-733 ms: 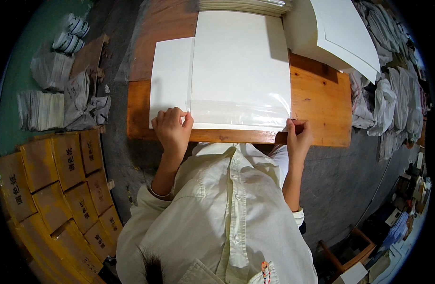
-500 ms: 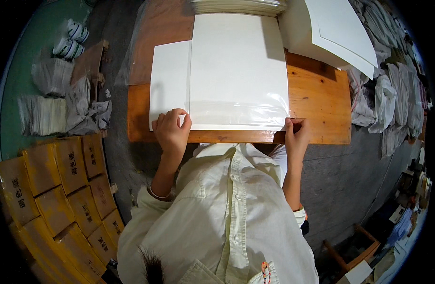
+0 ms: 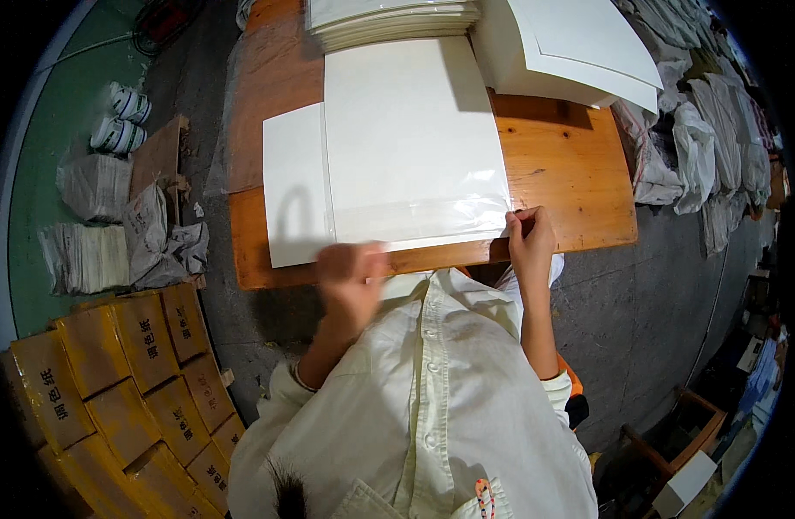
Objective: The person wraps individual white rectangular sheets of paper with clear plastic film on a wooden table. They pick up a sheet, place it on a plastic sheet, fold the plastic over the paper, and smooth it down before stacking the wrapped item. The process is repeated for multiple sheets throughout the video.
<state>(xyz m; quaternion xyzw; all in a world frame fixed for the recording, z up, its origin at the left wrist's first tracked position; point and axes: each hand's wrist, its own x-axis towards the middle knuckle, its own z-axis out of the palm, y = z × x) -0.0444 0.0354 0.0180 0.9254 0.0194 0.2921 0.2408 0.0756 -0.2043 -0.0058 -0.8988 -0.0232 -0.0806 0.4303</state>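
Note:
A white sheet in a clear plastic sleeve (image 3: 415, 138) lies near the front edge of the wooden table (image 3: 579, 173). Another white sheet (image 3: 295, 186) shows at its left, partly covered by it. My right hand (image 3: 532, 240) pinches the near right corner of the sleeve with thumb and forefinger. Smeared by motion, my left hand (image 3: 352, 281) is at the near edge, by the lower left of the sleeve; its fingers cannot be made out. Shiny creases run along the sleeve's near end.
At the far side stands a stack of sleeved sheets (image 3: 393, 26), with a pile of large white sheets (image 3: 579, 52) on its right. Clear film (image 3: 276, 104) covers the table's far left. Taped cartons (image 3: 129, 389) stand on the floor at left; cloth bundles (image 3: 718, 138) lie at right.
My left hand has moved right and nearer to me, off the sheet's left part. My right hand stays at the sleeve's corner. The view has shifted and tilted slightly.

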